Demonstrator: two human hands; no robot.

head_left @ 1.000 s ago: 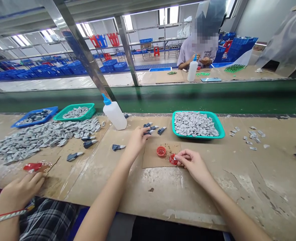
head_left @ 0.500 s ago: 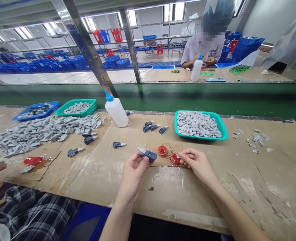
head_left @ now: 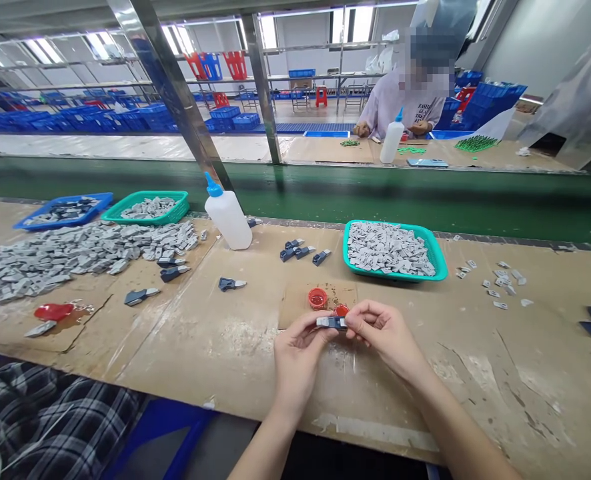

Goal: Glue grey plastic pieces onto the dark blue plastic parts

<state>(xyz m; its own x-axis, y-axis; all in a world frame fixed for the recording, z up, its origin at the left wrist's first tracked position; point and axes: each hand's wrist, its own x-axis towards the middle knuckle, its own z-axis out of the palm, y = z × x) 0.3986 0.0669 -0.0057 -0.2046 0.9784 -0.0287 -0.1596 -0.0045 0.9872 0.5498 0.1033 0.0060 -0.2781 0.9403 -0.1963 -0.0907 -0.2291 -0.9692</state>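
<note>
Drawn together now, the left hand (head_left: 298, 363) and right hand (head_left: 385, 340) pinch a dark-blue plastic part (head_left: 331, 323) between their fingertips, with a red cap (head_left: 317, 299) at 11 o'clock.

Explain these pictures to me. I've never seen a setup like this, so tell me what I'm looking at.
There is no machine here: these are a person's own bare hands, seen from one camera worn on the head, looking forward and down. The left hand and right hand together hold a small dark blue and grey part above a cardboard sheet on a workbench. Nearby are two red caps, a white squeeze bottle and a teal tray of small grey pieces. Beyond the bench, another person is at work.
</note>
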